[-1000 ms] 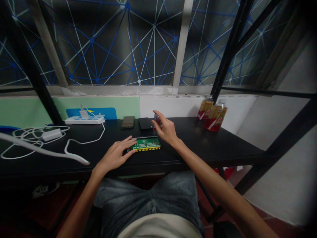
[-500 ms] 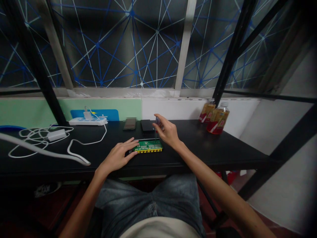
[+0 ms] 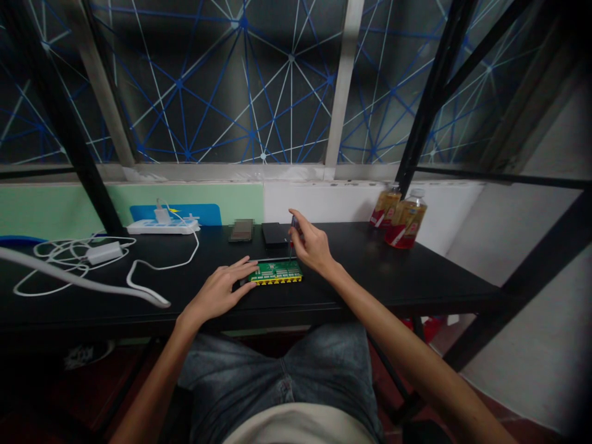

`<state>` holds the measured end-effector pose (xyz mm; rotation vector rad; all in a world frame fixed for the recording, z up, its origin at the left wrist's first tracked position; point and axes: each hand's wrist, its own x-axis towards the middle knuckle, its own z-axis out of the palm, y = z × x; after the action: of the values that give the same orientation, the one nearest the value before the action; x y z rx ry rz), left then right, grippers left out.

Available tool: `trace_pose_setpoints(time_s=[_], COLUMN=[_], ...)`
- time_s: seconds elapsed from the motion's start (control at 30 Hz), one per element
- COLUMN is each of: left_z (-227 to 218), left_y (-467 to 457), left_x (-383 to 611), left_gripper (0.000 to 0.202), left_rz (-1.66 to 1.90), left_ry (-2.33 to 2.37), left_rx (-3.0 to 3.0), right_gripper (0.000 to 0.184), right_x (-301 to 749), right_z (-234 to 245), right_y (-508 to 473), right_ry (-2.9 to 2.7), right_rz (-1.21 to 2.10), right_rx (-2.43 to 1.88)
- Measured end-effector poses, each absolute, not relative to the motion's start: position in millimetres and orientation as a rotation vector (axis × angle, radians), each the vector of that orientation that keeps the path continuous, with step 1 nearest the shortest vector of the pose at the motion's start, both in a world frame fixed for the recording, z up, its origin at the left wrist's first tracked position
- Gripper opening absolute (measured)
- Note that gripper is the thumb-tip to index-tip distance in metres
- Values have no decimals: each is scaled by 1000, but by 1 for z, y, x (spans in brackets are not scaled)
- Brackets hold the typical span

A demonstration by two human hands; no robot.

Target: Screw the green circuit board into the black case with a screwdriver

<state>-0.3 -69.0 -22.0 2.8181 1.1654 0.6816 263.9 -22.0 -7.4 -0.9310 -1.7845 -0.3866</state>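
Note:
A green circuit board with a yellow front edge lies flat on the black table. My left hand rests flat on the table, fingertips touching the board's left end. My right hand holds a small screwdriver upright, its tip on the board's right rear part. The handle is mostly hidden by my fingers.
Behind the board lie a dark phone and a black box. A white power strip, an adapter and loose white cables cover the left side. Two drink bottles stand at the back right by a black frame post.
Both hands stay on the board and screwdriver. The view shifted slightly; my right hand's fingers turned a little around the screwdriver handle.

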Motion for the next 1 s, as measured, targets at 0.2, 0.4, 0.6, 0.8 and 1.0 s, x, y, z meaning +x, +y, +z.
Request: trace_pose_setpoints(time_s=[0.2,0.4,0.6,0.8,1.0], left_z=[-22,-23,-24,-22,-18], left_y=[-69,-68,-67,-70,-73], left_x=[0,-1,-1,0,1], left_gripper=[43,43,43,42,41], left_rz=[673,693,715,775,831], left_ry=[1174,1172,1155,1123,1095], left_rx=[2819,2820,2821,2810,2805], right_gripper=[42,43,42,37,39], right_x=[264,265,265,265,265], right_z=[-6,-6,-4,-3,-2], right_y=[-23,-21,-24,-25,-28], right_ry=[-1754,-1742,-1781,-1726,-1748], right_rz=[-374,-300,-288,-306,-240], right_rx=[-961,-930,-915,-912,-891])
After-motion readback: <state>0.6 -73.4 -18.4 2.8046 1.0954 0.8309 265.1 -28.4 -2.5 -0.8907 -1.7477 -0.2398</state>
